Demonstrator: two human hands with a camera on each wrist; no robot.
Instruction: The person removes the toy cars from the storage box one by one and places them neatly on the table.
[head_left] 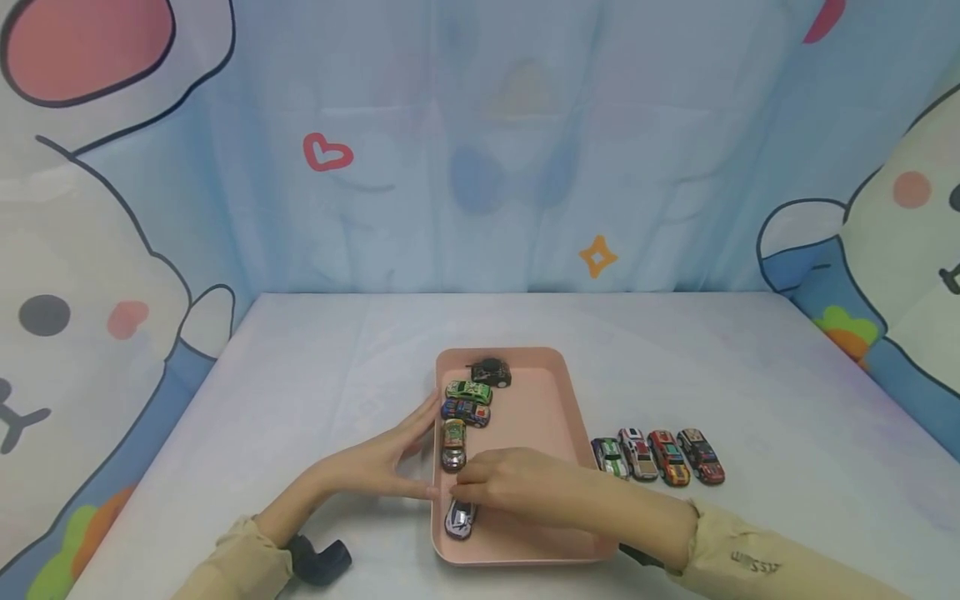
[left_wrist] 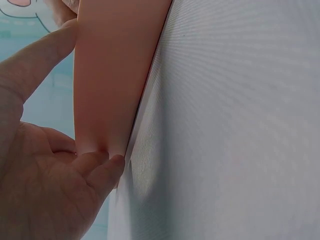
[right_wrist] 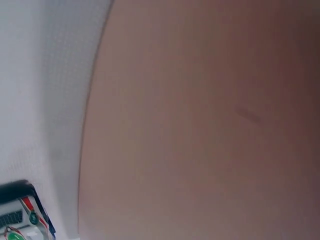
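A pink tray point(head_left: 536, 433) lies on the table with a column of toy cars along its left side. My right hand point(head_left: 517, 479) reaches into it, fingertips pinching the far end of a white and black toy car point(head_left: 460, 521); the fingers partly cover this car. Just beyond the fingers is a gold-green toy car point(head_left: 453, 446). Farther back sit a blue toy car point(head_left: 466, 412), a green one point(head_left: 469, 391) and a black one point(head_left: 491, 372). My left hand point(head_left: 375, 462) spreads along the tray's left outer wall, thumb and fingers touching it, as the left wrist view shows too.
Right of the tray stands a row of toy cars: white-green point(head_left: 610, 457), white-red point(head_left: 637, 454), red-orange point(head_left: 669, 458) and dark point(head_left: 701, 456). A dark curved object point(head_left: 321, 562) lies by the left sleeve. A printed blue curtain point(head_left: 510, 150) hangs behind the table.
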